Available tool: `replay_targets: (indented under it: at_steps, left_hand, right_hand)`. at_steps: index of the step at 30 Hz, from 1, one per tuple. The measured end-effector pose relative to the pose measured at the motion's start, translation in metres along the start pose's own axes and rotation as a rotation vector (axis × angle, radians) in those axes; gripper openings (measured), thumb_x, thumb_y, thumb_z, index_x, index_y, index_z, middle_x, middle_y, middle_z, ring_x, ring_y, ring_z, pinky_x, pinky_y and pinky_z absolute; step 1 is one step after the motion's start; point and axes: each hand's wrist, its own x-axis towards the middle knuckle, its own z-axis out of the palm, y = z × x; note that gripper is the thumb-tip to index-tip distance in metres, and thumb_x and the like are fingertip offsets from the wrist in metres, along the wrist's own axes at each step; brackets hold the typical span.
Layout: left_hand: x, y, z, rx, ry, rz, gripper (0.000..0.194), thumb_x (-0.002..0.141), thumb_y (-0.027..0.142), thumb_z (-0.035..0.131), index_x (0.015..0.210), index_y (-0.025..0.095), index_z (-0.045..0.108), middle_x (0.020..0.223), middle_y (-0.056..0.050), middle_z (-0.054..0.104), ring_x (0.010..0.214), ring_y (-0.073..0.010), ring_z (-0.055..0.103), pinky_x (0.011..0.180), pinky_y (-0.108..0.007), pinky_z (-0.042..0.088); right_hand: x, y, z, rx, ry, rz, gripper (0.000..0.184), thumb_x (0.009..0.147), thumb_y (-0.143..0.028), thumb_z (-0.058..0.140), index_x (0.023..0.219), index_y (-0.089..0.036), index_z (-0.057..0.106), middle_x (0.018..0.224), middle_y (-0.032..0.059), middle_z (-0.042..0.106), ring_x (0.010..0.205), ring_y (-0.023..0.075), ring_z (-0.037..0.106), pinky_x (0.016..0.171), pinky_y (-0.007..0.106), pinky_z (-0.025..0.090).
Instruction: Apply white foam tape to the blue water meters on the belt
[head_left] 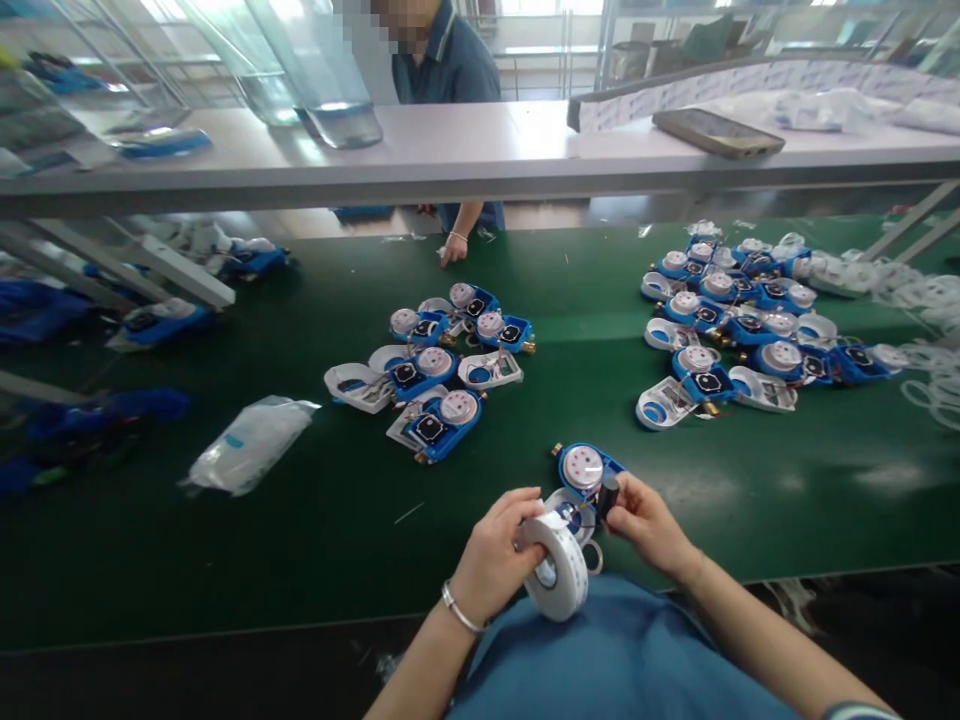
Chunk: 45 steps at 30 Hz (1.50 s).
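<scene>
My left hand point(499, 550) is wrapped round a roll of white tape point(568, 580), its thumb in the core. Between the thumb and fingers of my right hand point(649, 525) is a small black cylinder point(607, 498), with thin wires close by. Just beyond both hands lies a blue water meter point(585, 468) with a round white dial, on the green table. A white cover point(559, 500) sits in front of it, partly hidden by the tape roll. A pale ring point(593, 557) shows beside the roll near the table edge.
Several blue meters point(442, 420) with white covers lie mid-table, and more point(705, 375) are grouped at right. A clear plastic bag point(251, 445) lies at left. A raised shelf point(480, 150) crosses the table, bearing a phone point(716, 133). Beyond it stands a person point(465, 60).
</scene>
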Motion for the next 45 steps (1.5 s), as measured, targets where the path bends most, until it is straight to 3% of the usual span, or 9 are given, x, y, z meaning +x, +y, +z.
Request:
replay_targets:
  at_steps: [7,14,19,25,29,33,37,40,45]
  left_hand:
    - [0.013,-0.001,-0.027,0.158,-0.059,0.109,0.032,0.061,0.005,0.06,0.089,0.019,0.059,0.12,-0.008,0.046,0.109,-0.0206,0.049,0.092,-0.034,0.045]
    - [0.021,0.003,-0.035,0.258,-0.213,0.426,0.039,0.07,0.003,0.051,0.105,0.02,0.054,0.102,-0.006,0.058,0.114,-0.021,0.044,0.096,-0.042,0.04]
    - [0.016,0.0,-0.031,0.297,-0.248,0.385,0.05,0.071,0.001,0.048,0.116,0.023,0.049,0.103,-0.006,0.056,0.115,-0.0193,0.043,0.097,-0.039,0.041]
    - [0.005,-0.001,-0.012,0.238,-0.045,0.122,0.037,0.068,0.008,0.056,0.103,0.021,0.057,0.119,-0.008,0.048,0.11,-0.0206,0.048,0.095,-0.038,0.043]
    - [0.002,0.007,0.0,0.295,-0.154,0.102,0.03,0.074,0.011,0.05,0.103,0.018,0.055,0.101,-0.006,0.059,0.093,-0.0166,0.057,0.086,-0.031,0.048]
    - [0.007,0.027,0.01,0.497,-0.324,0.276,0.029,0.08,0.015,0.044,0.109,0.015,0.05,0.103,-0.009,0.06,0.095,-0.0187,0.057,0.085,-0.033,0.048]
    - [0.019,0.043,0.015,0.563,-0.495,0.5,0.029,0.084,0.016,0.039,0.111,0.019,0.048,0.103,-0.007,0.06,0.096,-0.0174,0.056,0.086,-0.032,0.048]
    - [0.03,0.028,0.003,0.507,-0.393,0.336,0.032,0.082,0.017,0.042,0.113,0.019,0.048,0.109,-0.007,0.059,0.102,-0.0172,0.055,0.092,-0.032,0.044]
    - [0.049,-0.02,-0.018,0.419,-0.376,0.057,0.033,0.078,0.019,0.044,0.11,0.021,0.053,0.125,-0.004,0.051,0.115,-0.0173,0.047,0.1,-0.031,0.037]
  right_hand:
    - [-0.002,-0.031,0.0,-0.581,-0.403,-0.038,0.019,0.08,-0.029,0.053,0.096,-0.021,0.059,0.081,0.0022,0.061,0.07,0.0146,0.053,0.066,0.027,0.04]
    - [0.01,-0.038,0.01,-0.792,-0.544,-0.132,0.013,0.078,-0.031,0.058,0.075,-0.018,0.056,0.067,-0.001,0.059,0.062,0.0113,0.053,0.057,0.021,0.038]
    - [0.008,-0.019,0.013,-0.902,-0.306,-0.273,0.011,0.081,-0.028,0.053,0.076,-0.018,0.055,0.072,0.0019,0.061,0.067,0.0122,0.056,0.06,0.022,0.041]
    - [0.005,0.007,0.023,-0.913,0.034,-0.441,0.009,0.083,-0.021,0.048,0.082,-0.018,0.057,0.076,0.005,0.063,0.071,0.0143,0.058,0.065,0.024,0.044]
    - [0.005,0.012,0.03,-0.885,0.22,-0.335,0.01,0.081,-0.023,0.05,0.077,-0.018,0.058,0.068,0.0027,0.063,0.063,0.0131,0.058,0.059,0.022,0.042]
    - [0.011,0.014,0.032,-0.839,0.294,-0.136,0.014,0.078,-0.026,0.052,0.068,-0.018,0.057,0.058,-0.0005,0.06,0.053,0.0115,0.053,0.052,0.021,0.038]
    - [0.02,0.021,0.008,-0.657,0.464,-0.007,0.018,0.076,-0.033,0.053,0.068,-0.017,0.055,0.059,0.0003,0.062,0.055,0.0129,0.056,0.054,0.022,0.04]
    - [0.019,0.027,-0.028,-0.529,0.573,0.056,0.022,0.077,-0.038,0.051,0.078,-0.016,0.054,0.065,0.0026,0.065,0.057,0.0139,0.058,0.053,0.023,0.042]
    - [0.018,0.041,-0.067,-0.813,0.576,0.241,0.017,0.076,-0.032,0.05,0.073,-0.016,0.057,0.064,0.0034,0.065,0.058,0.0144,0.059,0.056,0.023,0.043]
